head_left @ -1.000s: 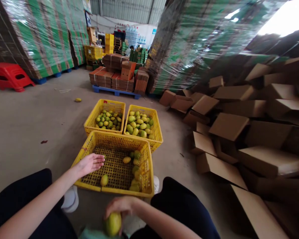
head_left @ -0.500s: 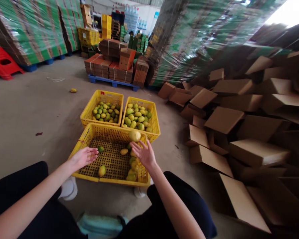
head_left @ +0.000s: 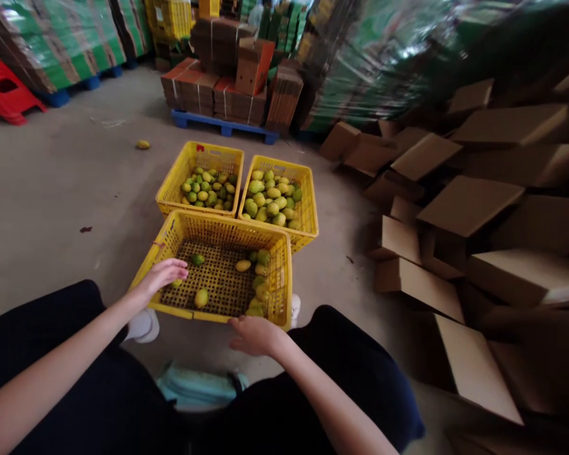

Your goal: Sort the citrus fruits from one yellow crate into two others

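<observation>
A yellow plastic crate (head_left: 192, 312) stands between my feet, with a few oval yellow-green fruits (head_left: 201, 297) spread on its floor and several heaped along its right wall. My left hand (head_left: 165, 275) hovers over the crate's left side, palm inward, fingers stretched out and holding nothing. A yellow fruit (head_left: 176, 284) partly shows beneath it. At the crate's near rim is my right hand (head_left: 256, 335), back up, thumb and fingers apart with no fruit in them; contact with the rim is unclear. Beyond stand a left crate (head_left: 171, 183) and a right crate (head_left: 308, 208), both holding many such fruits.
One fruit (head_left: 143, 145) lies on the floor. Cardboard boxes (head_left: 471, 205) are piled at right. Flattened cartons (head_left: 239, 104) sit on a blue pallet (head_left: 226, 126) behind the crates. A red stool (head_left: 7, 88) stands far left, and a teal object (head_left: 199, 385) lies between my legs.
The pale yellow fruit above my right hand is no longer in the air. My right hand has come back from the crate's far right to its near rim. The view has tilted down.
</observation>
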Available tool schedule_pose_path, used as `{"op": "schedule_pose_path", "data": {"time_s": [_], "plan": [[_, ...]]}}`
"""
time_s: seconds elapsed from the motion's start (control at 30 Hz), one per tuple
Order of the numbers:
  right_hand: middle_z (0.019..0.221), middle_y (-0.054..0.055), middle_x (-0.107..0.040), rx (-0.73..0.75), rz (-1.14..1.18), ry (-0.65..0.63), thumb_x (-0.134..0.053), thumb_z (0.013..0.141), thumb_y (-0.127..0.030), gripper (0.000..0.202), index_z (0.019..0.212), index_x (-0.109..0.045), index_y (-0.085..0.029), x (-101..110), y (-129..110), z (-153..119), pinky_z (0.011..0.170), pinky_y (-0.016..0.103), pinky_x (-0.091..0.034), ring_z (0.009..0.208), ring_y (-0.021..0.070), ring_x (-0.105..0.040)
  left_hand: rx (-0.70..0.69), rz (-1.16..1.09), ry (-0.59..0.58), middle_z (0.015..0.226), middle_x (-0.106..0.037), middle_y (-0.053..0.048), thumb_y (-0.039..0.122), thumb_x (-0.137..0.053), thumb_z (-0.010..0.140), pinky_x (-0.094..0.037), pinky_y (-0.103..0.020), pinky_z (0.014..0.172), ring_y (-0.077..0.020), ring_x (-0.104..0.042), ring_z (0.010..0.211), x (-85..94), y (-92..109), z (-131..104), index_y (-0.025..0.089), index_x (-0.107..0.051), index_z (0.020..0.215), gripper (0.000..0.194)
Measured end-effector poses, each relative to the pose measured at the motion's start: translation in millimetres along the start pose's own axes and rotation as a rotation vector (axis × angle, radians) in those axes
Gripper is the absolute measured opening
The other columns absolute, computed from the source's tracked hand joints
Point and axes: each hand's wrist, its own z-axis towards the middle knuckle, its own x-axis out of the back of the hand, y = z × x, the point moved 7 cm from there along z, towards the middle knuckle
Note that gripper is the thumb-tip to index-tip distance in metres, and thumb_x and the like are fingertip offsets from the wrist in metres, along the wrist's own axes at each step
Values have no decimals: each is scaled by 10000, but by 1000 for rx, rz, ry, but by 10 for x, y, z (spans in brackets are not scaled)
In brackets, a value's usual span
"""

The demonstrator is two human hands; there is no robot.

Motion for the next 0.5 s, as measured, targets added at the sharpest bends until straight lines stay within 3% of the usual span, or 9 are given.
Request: {"op": "schedule_pose_path", "data": {"time_s": [0.1, 0.23, 0.37, 0.43, 0.5], "plan": [[1063, 299, -706, -66, -162, 30, -663, 794, -207, 321, 1078, -701, -62, -71, -24, -53, 866, 550, -499, 1025, 430, -678, -73, 132, -40, 804, -748, -73, 14, -584, 773, -539, -203, 726, -171, -717, 805, -81, 88, 4, 153, -716, 782, 192], [1049, 306, -711, -71, -219, 12, -678, 778, -167, 284, 1042, -708, -68, -219, -93, -83, 845, 534, -518, 1014, 424, -689, -147, 306, -138, 1028, -732, -70, -65, -479, 681, -569, -199, 695, -202, -672, 1038, -258, 93, -60, 178, -739, 779, 369], [1059, 289, -711, 9, -255, -17, -692, 796, -231, 318, 1072, -691, -73, -243, -116, -116, 837, 500, -532, 995, 401, -696, -266, 423, -228, 1070, -719, -58, -108, -434, 591, -520, -294, 984, -219, -617, 1121, -447, 146, -124, 196, -760, 739, 470], [1054, 240, -724, 38, -240, -28, -680, 822, -304, 334, 1097, -677, -114, -141, -39, -61, 826, 469, -542, 975, 365, -705, -364, 544, -258, 1028, -729, -49, -93, -451, 602, -411, -356, 1121, -234, -622, 1105, -519, 219, -132, 220, -764, 735, 462], [1048, 176, -732, -24, -189, -18, -700, 807, -342, 317, 1072, -678, -169, 64, 169, 98, 840, 443, -546, 980, 330, -704, -478, 734, -263, 1030, -733, -55, -53, -488, 639, -351, -406, 1163, -263, -624, 1109, -540, 281, -123, 235, -772, 794, 433]]}}
